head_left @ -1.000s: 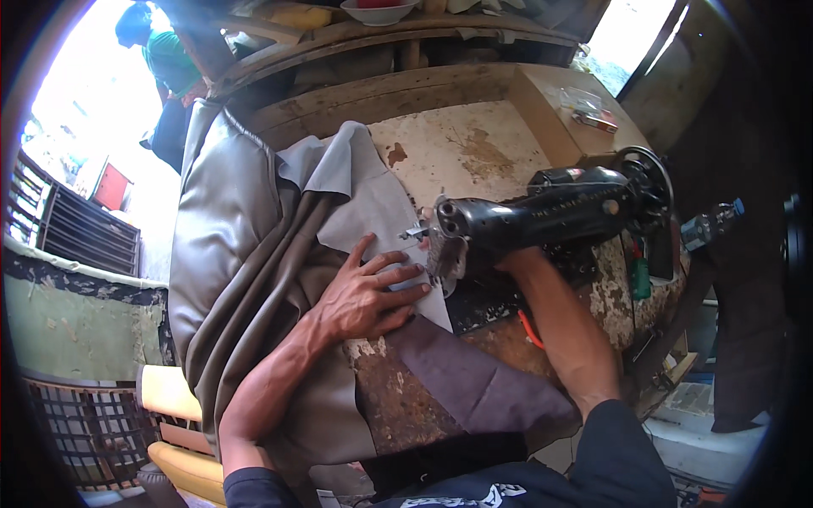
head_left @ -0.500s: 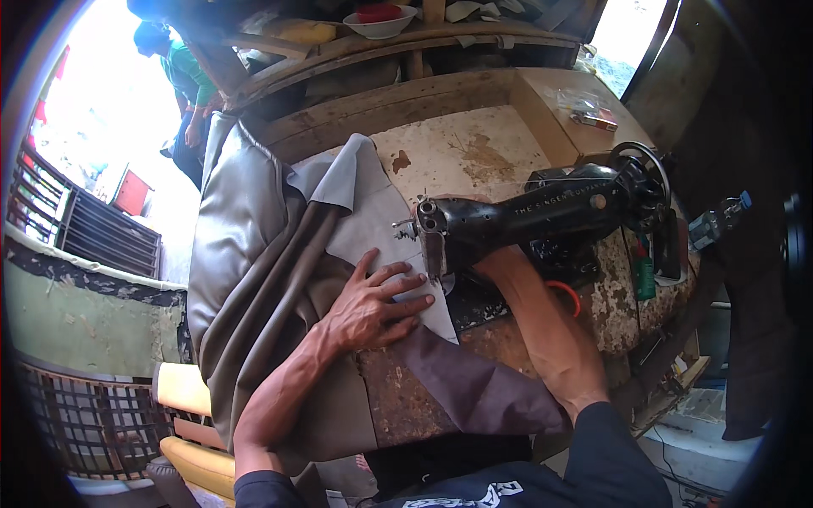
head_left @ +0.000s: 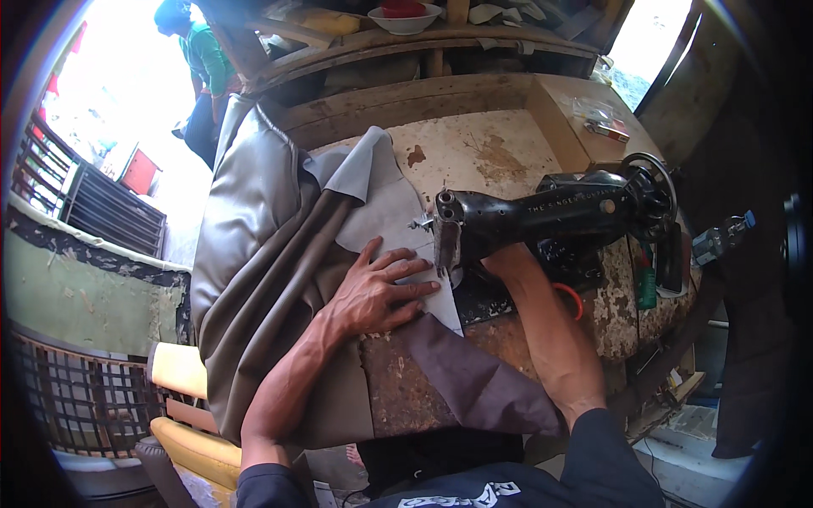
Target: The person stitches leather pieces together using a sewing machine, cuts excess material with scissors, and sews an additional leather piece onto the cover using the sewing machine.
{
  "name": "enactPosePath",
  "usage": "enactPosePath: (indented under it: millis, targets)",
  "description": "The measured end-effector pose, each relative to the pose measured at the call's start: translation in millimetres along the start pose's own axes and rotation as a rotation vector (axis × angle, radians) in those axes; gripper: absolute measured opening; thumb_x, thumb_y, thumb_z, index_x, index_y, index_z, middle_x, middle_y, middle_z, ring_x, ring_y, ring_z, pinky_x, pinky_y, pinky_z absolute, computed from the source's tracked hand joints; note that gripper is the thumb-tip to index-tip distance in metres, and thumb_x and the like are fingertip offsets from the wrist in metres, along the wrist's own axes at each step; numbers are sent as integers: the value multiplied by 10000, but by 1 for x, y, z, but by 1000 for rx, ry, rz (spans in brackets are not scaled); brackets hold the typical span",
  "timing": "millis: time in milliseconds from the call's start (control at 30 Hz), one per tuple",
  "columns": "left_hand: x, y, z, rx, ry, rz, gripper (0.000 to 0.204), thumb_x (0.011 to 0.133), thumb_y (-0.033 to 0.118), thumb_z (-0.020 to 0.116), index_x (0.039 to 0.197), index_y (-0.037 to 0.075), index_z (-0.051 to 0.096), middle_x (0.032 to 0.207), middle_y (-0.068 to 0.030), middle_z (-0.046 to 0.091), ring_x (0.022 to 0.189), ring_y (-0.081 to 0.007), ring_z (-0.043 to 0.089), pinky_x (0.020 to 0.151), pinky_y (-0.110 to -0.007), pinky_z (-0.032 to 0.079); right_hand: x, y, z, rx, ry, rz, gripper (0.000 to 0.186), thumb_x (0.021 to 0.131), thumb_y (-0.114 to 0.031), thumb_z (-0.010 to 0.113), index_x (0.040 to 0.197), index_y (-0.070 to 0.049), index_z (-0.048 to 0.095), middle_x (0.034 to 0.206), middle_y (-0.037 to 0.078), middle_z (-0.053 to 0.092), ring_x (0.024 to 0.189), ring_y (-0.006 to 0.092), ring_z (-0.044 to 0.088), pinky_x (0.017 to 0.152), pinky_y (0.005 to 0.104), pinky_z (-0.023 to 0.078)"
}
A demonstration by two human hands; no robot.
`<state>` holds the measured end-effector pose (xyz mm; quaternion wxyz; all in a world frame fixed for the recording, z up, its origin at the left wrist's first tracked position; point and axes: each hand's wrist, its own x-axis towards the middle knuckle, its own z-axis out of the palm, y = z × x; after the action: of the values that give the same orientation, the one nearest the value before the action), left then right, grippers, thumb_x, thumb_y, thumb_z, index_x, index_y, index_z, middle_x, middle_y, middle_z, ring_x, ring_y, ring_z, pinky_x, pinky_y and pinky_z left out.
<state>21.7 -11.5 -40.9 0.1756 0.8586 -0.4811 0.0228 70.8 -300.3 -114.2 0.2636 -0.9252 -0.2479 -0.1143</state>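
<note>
My left hand point(head_left: 383, 286) lies palm down, fingers outstretched, on the pale grey underside of a large piece of brown faux leather point(head_left: 269, 269). Its fingertips are just left of the needle area of a black sewing machine point(head_left: 542, 217). The material drapes in glossy folds over the left side of the table, with one corner turned up. My right hand point(head_left: 506, 259) reaches under the machine's arm, which hides its fingers. A dark purple-brown cloth point(head_left: 478, 381) stretches from beside my left hand toward my right forearm.
The worn wooden table point(head_left: 406, 385) carries the machine. A red ring-shaped handle point(head_left: 569, 300) and a green bottle point(head_left: 646, 289) are near my right forearm. Farther right is a clear plastic bottle point(head_left: 721, 239). Behind stands a shelf with a white bowl point(head_left: 405, 19). A person in green point(head_left: 207, 63) is outside.
The whole view has shifted slightly. My left hand remains flat on the material near the needle, its fingers a little closer together. The person outside has changed posture.
</note>
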Motion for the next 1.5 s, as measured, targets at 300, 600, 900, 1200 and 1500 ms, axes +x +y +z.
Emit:
enactPosePath:
  millis: [300,600,900,1200,1500]
  targets:
    - [-14,8,-1,17,4,-132,473,892,256,694,1361,319,687,1471,-50,578,1406,-307,482,1218,-671,219,6,-28,-28,276,300,-61,541,940,-102,679,1468,-84,563,1419,213,610,1339,326,562,1132,434,419]
    - [-119,46,-25,-3,-25,-349,433,889,286,714,1322,278,719,1481,-67,571,1405,-332,480,1231,-672,191,-112,-99,-139,-366,-365,403,521,875,-64,690,1387,-49,595,1194,212,571,1128,419,578,980,485,480]
    - [-149,117,-18,16,61,-372,648,855,663,667,1366,264,680,1488,-88,569,1423,-328,478,1233,-702,76,-147,-122,-139,-303,-232,354,774,783,3,644,1524,16,421,1160,244,587,1082,421,603,957,484,505]
    - [-163,201,9,-135,385,-573,232,739,240,880,955,229,795,1017,0,671,1175,-264,604,1174,-698,271,-127,-206,-101,1396,-551,934,622,1021,-410,649,1441,16,476,811,64,635,591,118,620,531,246,522]
    - [-185,239,20,-157,541,-632,170,738,168,867,887,199,792,1356,-93,587,1375,-383,424,1132,-497,417,-135,-218,-92,1267,-634,865,775,1000,-672,490,1396,-6,499,844,37,609,645,117,664,587,263,565]
